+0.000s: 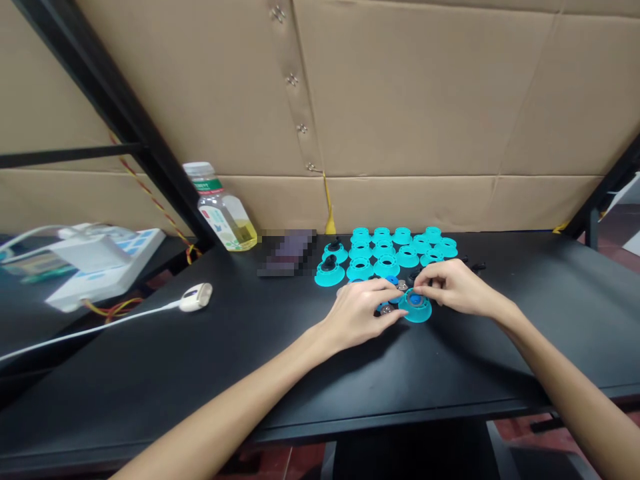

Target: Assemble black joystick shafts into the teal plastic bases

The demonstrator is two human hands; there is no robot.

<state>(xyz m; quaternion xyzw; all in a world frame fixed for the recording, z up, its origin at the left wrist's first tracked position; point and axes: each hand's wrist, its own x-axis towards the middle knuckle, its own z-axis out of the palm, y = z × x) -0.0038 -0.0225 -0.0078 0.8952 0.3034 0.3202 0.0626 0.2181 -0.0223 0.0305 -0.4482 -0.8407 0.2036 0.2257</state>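
Note:
A turquoise flared plastic ring (417,315) with a blue round piece (415,299) in its middle sits on the black table between my hands. My left hand (361,310) grips the ring's left side with thumb and fingers. At the ring's upper right edge, the fingertips of my right hand (453,287) are pinched together; what they hold is too small to make out. Small clear and blue parts (387,309) lie by my left fingers, partly covered by them. Behind my hands stand several more turquoise rings (360,268) in rows. Black fittings (329,263) sit in two of them at the left.
A drink bottle (227,217) and a dark blurred flat object (287,253) stand left of the rings. Further left are a white cable with a plug (195,297) and a white power strip (105,270). A cardboard wall (425,100) closes off the table's back.

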